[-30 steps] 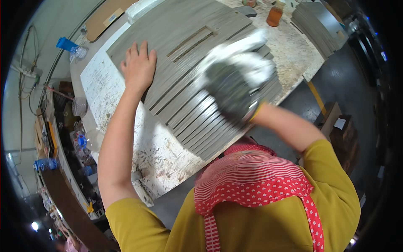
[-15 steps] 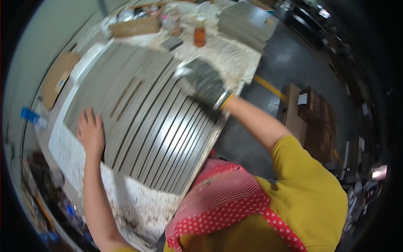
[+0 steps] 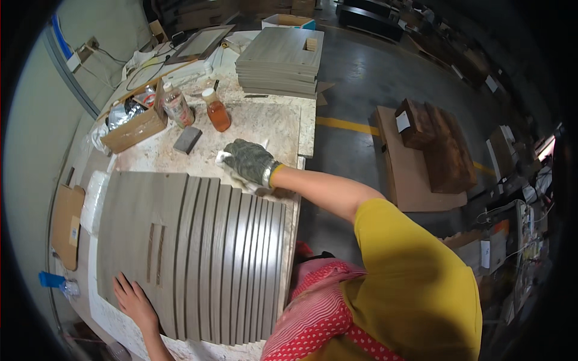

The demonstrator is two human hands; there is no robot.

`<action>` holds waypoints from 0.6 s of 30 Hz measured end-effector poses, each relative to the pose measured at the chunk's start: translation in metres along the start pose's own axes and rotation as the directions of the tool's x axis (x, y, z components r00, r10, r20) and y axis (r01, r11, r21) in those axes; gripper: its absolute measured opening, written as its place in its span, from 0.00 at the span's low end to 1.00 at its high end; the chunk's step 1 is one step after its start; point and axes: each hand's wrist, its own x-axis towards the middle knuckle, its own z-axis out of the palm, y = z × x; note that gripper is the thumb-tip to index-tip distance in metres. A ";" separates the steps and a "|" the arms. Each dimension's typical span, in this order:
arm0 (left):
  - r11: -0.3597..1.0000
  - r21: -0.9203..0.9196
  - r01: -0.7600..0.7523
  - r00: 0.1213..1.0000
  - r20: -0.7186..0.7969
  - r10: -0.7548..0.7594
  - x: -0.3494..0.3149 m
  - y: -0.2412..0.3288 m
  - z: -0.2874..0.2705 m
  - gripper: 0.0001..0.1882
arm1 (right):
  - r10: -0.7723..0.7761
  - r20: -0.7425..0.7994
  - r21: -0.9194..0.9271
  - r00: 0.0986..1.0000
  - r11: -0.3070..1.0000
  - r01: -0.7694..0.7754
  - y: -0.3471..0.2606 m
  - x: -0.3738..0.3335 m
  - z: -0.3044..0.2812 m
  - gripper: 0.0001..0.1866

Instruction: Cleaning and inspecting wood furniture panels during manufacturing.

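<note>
Grey wood-grain panels (image 3: 141,198) lie overlapped like steps across the worktable, the leftmost one showing two narrow slots. My bare left hand (image 3: 136,304) rests on that panel's near left corner with its fingers stretched out. Past the far ends of the panels, my right hand (image 3: 248,161) wears a dark grey work glove with a yellow cuff. It is closed on a crumpled white cloth (image 3: 224,157), pressed low over the stained tabletop (image 3: 211,123). A grey block (image 3: 188,139) and a bottle of amber liquid (image 3: 217,111) stand close beyond this hand.
A second stack of grey panels (image 3: 280,54) sits at the table's far end. At the back left are a cardboard box (image 3: 137,129) of odds and ends and a clear labelled bottle (image 3: 176,105). Brown boxes (image 3: 445,150) stand on the floor to the right.
My view has turned and now takes in more of the table's far end. My gloved right hand has gone from over the panels' far right edge to the tabletop beyond; my left stays on the panel.
</note>
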 end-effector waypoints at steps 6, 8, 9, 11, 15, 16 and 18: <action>1.000 -0.001 0.005 1.000 0.018 -0.005 0.002 -0.003 -0.004 0.25 | -0.902 -0.067 -0.276 0.427 0.428 0.860 -0.068 -0.072 0.066 0.17; 1.000 -0.004 0.001 1.000 0.010 -0.001 0.004 -0.003 -0.003 0.25 | -0.846 -0.012 -0.333 0.533 0.506 0.796 -0.051 -0.065 0.063 0.20; 1.000 -0.013 -0.018 1.000 0.006 0.018 0.004 -0.003 -0.003 0.25 | -0.811 0.010 -0.360 0.585 0.543 0.759 -0.041 -0.062 0.062 0.21; 1.000 -0.006 -0.013 1.000 0.016 0.013 0.001 -0.007 -0.003 0.25 | -0.734 0.066 -0.386 0.676 0.606 0.696 -0.024 -0.054 0.067 0.24; 0.992 -0.052 -0.115 0.990 -0.086 0.110 0.004 -0.022 0.006 0.25 | -0.594 -0.270 -0.174 0.758 0.804 0.568 0.030 -0.018 0.044 0.22; 0.994 -0.043 -0.105 0.991 -0.092 0.101 0.008 -0.006 0.004 0.25 | -0.512 -0.075 -0.159 0.856 0.854 0.496 0.063 -0.008 0.014 0.21; 0.997 -0.038 -0.066 0.995 -0.080 0.062 0.001 -0.022 0.009 0.25 | -0.602 0.371 -0.859 0.707 0.068 0.508 -0.008 -0.024 -0.014 0.23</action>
